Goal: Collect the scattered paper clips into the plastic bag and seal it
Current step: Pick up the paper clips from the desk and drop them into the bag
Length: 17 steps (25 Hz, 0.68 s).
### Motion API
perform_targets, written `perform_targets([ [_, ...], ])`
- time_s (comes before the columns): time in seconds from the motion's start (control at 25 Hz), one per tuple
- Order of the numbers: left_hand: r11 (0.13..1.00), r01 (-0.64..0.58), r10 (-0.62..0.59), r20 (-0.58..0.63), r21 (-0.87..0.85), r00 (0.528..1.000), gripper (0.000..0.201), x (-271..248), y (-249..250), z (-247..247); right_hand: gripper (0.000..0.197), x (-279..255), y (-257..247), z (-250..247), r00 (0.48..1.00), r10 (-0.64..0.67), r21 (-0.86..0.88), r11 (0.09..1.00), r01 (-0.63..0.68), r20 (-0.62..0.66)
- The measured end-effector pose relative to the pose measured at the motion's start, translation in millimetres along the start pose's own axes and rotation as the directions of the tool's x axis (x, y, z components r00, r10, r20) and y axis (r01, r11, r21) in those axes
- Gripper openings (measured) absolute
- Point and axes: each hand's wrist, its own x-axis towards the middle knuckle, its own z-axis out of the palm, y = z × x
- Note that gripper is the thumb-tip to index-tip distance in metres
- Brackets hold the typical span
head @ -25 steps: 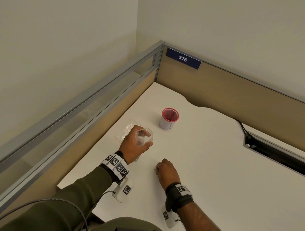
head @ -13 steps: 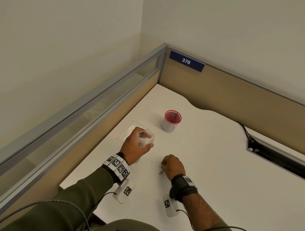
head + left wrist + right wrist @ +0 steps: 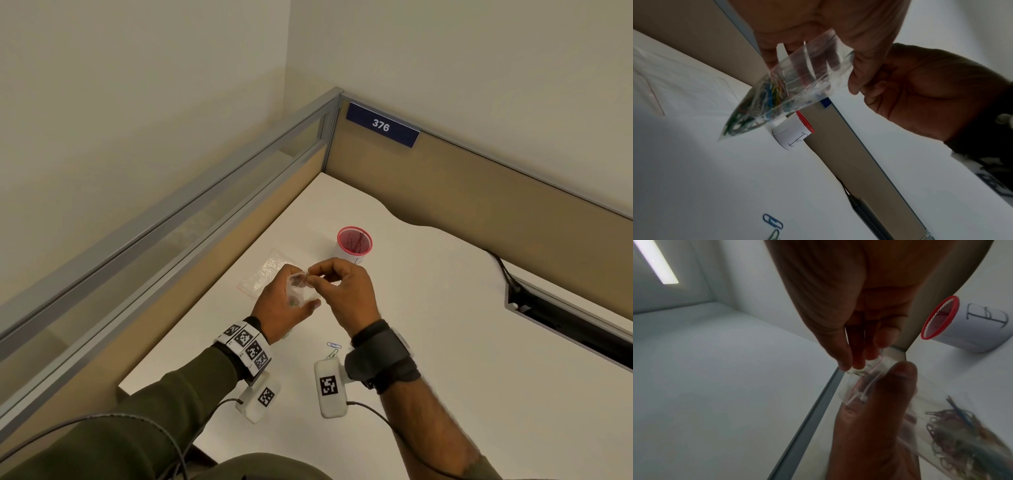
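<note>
My left hand (image 3: 303, 287) holds a clear plastic bag (image 3: 298, 294) above the white desk, thumb and fingers keeping its mouth apart. Several coloured paper clips (image 3: 756, 104) lie bunched in the bag's lower end. My right hand (image 3: 310, 275) is raised to the bag's mouth, its fingertips (image 3: 851, 365) pinched at the red-lined rim on something small that looks like a paper clip, mostly hidden. A blue paper clip (image 3: 334, 345) and a green one (image 3: 332, 353) lie on the desk just under my right wrist, also seen as the blue clip (image 3: 772, 223) in the left wrist view.
A red-rimmed mesh cup (image 3: 354, 241) wrapped in white paper stands just beyond my hands. Another clear bag (image 3: 265, 272) lies flat to the left. Tan partitions close off the desk (image 3: 445, 359) at left and back. A cable slot (image 3: 565, 318) cuts into the right side.
My right hand has left the desk near the loose clips and risen to the bag's mouth. The left hand kept hold of the bag, staying about where it was.
</note>
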Motion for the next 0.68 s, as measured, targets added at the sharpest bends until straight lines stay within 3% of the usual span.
perform_targets([
  [0.16, 1.000, -0.014, 0.014, -0.002, -0.011, 1.000, 0.044, -1, -1, -1, 0.008, -1, 9, -3, 0.994, -0.014, 0.028, 0.999, 0.018, -0.107],
  [0.24, 1.000, -0.011, 0.010, -0.008, -0.016, 1.000, 0.042, -2, -2, -2, 0.008, 0, 23, -12, 0.989, -0.023, -0.042, 0.999, 0.017, -0.148],
  [0.36, 0.998, -0.037, 0.035, -0.028, -0.043, 0.999, 0.039, -3, -6, -4, 0.013, -4, 68, -20, 0.996, 0.074, -0.369, 0.928, -0.053, 0.043],
  [0.48, 0.997, -0.063, 0.062, -0.036, -0.048, 0.997, 0.038, -3, -8, -4, 0.033, -23, 115, -16, 0.920, 0.270, -0.657, 0.754, -0.019, 0.283],
  [0.6, 0.998, -0.044, 0.043, -0.031, -0.051, 0.999, 0.040, -2, -9, -5, 0.042, -39, 135, -7, 0.846, 0.320, -0.725, 0.680, 0.109, 0.427],
  [0.68, 0.998, -0.036, 0.035, -0.022, -0.059, 0.999, 0.040, -1, -10, -5, 0.032, -43, 140, -1, 0.860, 0.283, -0.739, 0.658, 0.149, 0.425],
])
